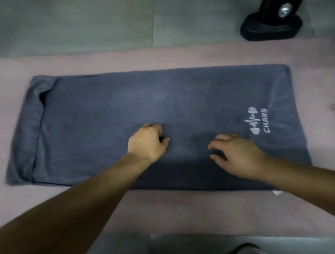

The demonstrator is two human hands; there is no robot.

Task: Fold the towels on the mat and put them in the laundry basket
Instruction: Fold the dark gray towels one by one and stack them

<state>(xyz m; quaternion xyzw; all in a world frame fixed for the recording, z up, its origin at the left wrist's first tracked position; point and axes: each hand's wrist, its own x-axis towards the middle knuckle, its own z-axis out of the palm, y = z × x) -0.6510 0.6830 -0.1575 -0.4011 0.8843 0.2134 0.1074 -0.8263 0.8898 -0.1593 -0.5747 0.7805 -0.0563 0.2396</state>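
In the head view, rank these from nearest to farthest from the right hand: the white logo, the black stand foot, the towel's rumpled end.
1. white logo: just beyond the right hand.
2. black stand foot: upper right corner.
3. rumpled end: far left.

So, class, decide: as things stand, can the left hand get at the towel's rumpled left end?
Probably yes. The left hand rests on the towel near its middle, and only flat cloth lies between it and the rumpled end; nothing stands in the way.
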